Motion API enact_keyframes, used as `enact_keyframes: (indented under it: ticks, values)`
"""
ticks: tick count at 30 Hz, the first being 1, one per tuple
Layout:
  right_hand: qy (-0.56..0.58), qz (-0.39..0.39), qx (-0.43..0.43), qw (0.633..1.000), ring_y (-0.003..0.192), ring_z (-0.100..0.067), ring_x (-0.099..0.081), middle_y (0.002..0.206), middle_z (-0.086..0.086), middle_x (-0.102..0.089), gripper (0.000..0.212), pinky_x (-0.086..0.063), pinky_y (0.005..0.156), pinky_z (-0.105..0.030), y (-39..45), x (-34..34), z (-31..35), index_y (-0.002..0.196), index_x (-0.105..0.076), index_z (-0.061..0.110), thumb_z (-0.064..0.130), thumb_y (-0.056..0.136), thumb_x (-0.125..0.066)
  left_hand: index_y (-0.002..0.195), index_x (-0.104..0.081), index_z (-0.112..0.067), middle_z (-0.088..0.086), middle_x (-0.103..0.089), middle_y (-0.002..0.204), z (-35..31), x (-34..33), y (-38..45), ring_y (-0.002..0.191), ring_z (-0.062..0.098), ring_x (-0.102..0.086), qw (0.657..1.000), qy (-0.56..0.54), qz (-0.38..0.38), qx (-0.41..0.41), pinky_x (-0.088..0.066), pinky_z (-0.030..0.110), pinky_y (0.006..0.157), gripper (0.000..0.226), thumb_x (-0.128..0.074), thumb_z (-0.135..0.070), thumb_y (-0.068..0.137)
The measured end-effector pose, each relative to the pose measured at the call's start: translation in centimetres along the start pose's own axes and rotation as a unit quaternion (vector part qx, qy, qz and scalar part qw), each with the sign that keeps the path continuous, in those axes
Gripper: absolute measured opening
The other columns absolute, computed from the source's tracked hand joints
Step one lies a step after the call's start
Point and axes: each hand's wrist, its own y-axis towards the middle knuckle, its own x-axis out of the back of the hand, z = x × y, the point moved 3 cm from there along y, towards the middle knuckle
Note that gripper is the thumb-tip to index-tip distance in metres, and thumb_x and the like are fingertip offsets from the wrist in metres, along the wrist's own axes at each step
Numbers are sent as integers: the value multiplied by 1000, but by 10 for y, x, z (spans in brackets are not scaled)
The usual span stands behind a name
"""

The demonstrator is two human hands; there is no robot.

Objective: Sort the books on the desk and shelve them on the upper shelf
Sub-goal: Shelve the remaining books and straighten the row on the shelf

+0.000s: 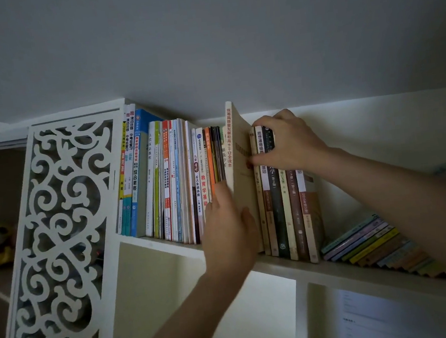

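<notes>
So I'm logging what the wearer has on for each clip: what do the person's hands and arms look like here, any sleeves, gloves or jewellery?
Both hands, left hand and right hand, are bare: no gloves, no rings or watch that show. Both forearms are uncovered as far as the frame's edge, so no sleeve is in view. The light is dim, so small details could be missed.

- Dim, greyish exposure; wall (203,34) above evenly dull.
- Brightest patch: lit compartment (272,295) under upper shelf (335,269).
- Book spines (168,174) sharp; flat stack (373,244) at right soft.
- Wide-angle bend: carved side panel (59,239) leans.
</notes>
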Motion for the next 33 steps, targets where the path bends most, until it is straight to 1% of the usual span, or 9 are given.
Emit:
enact_keyframes:
  ticks: [4,7,10,13,15,18,24,30,33]
  values:
    - [22,-21,-1,1000,139,-32,-25,153,-3,-19,89,-39,105,-52,-8,1,0,140,-36,40,50,65,-83,141,-19,-26,3,-36,140,3,-19,-4,127,23,-39,997,53,37,46,-43,47,102,50,-37,-43,98]
    - [104,-20,-46,993,144,-32,-21,159,-3,-7,124,-33,111,-54,-22,10,-8,149,-3,44,52,58,-87,143,14,-52,-23,-1,149,7,-8,4,143,19,-12,991,39,127,20,-25,52,114,63,-16,-66,89]
    - [175,96,-125,972,129,-26,-49,145,3,-43,128,-48,100,-48,-43,21,-28,152,1,37,39,61,-89,139,4,-62,-48,-4,144,14,18,11,141,-11,-9,962,-144,230,-39,-27,29,116,63,-40,-44,98]
    - [270,275,-196,902,111,-30,-63,135,0,-55,90,-60,79,-48,-65,20,-41,137,-39,38,19,63,-87,146,-6,-54,-40,-14,149,26,30,21,139,-15,-14,957,-121,255,-61,-28,18,110,76,-54,-27,93]
    - [274,303,-223,885,111,-34,-62,136,-7,-55,97,-61,76,-46,-73,14,-46,141,-36,39,15,61,-86,146,-6,-54,-44,-14,146,23,29,26,135,-20,-13,956,-111,262,-70,-24,8,106,82,-60,-25,90]
    - [279,291,-230,886,116,-35,-59,139,-1,-50,117,-61,73,-44,-77,3,-52,148,-16,47,14,61,-86,144,-5,-58,-43,-17,146,23,25,29,138,-14,-15,951,-77,294,-66,-22,24,111,91,-67,-26,85]
    - [291,304,-211,882,117,-26,-58,134,2,-55,120,-61,72,-45,-79,-6,-59,140,-18,61,9,58,-89,139,5,-64,-27,-16,149,32,22,35,141,8,-13,964,60,251,-68,-21,50,116,104,-74,-32,78]
    - [266,262,-213,903,114,-24,-58,126,13,-53,118,-61,68,-42,-79,-10,-50,140,-23,58,28,48,-91,152,-1,-37,-19,-2,158,23,-5,37,138,19,-2,962,185,140,-147,-19,47,113,108,-74,-49,73]
    - [240,228,-172,928,126,-18,-50,136,16,-50,117,-54,91,-45,-89,-9,-52,143,-20,57,45,49,-90,152,-1,-37,-13,-4,160,26,-5,33,141,19,-2,952,195,148,-181,-18,51,112,112,-77,-47,70]
